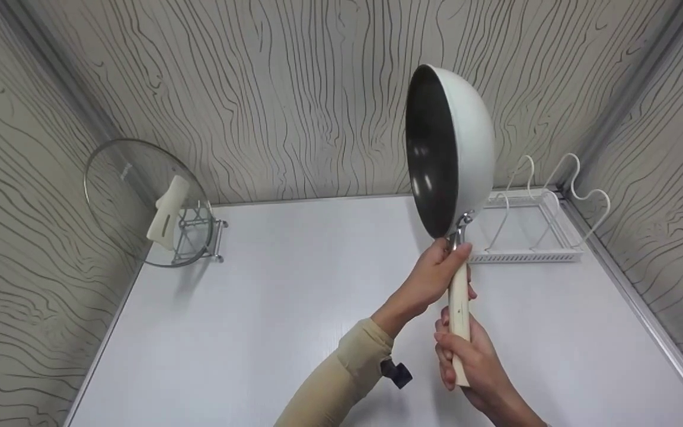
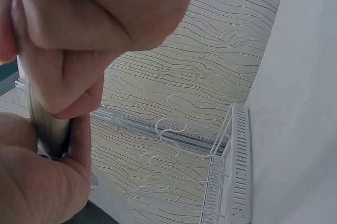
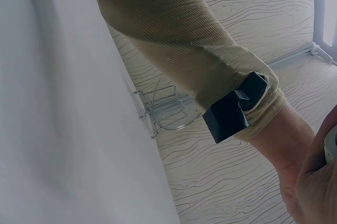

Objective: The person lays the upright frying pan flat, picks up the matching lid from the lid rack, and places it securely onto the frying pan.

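A deep white frying pan (image 1: 476,136) with a dark inside is held up on edge above the table, its open side facing left. My left hand (image 1: 433,273) grips the cream handle (image 1: 459,302) near the metal neck, thumb along the top. Lower down, my right hand (image 1: 475,359) wraps round the same handle close to its end. In the left wrist view, curled fingers (image 2: 79,40) hide most of the handle. The right wrist view catches only part of a hand (image 3: 321,192) at its right edge.
Behind the pan at the right stands a white wire rack (image 1: 525,257) with curved dividers. At the left, a glass lid (image 1: 122,201) with a cream knob (image 1: 169,210) leans upright in a small metal stand (image 1: 218,240). Wood-patterned walls (image 1: 318,101) enclose the white table (image 1: 294,284).
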Demonstrator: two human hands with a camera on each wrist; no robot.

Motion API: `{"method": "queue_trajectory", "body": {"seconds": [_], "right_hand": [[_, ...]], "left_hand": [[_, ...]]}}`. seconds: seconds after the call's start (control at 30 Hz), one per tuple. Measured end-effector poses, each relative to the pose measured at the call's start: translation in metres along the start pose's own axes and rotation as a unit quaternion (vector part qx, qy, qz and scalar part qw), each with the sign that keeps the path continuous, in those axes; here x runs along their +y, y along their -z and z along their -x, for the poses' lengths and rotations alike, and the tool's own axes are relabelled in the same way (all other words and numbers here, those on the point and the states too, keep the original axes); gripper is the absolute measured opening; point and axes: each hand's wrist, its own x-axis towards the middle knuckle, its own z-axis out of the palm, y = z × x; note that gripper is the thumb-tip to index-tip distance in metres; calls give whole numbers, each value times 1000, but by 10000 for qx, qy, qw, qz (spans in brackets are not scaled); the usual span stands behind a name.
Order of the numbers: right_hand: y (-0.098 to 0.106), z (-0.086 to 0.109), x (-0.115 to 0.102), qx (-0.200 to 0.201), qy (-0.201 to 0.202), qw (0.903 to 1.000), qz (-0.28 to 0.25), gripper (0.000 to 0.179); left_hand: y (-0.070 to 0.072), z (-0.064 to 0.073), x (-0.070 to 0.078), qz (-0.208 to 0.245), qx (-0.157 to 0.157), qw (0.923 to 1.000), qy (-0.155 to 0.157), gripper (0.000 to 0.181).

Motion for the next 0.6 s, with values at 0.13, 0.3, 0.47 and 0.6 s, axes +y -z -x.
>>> {"method": "queue_trajectory", "body": {"seconds": [0.13,0.3,0.47,0.6], "right_hand": [[-1,-1,1,-1,-29,10000,17,24],[-2,-3,1,43,-138,9999,42,25],[-2,-4,2,77,-224,9997,46,27],[-2,-4,3,-4,-258,9997,20,28]], "left_hand": [[2,1,0,-18,37,10000,28,23],[3,1,-1,-50,94,9999,65,26],[5,2,-3,-67,139,9998,117,26],[6,3,-6,-85,217,9995,195,26]]}}
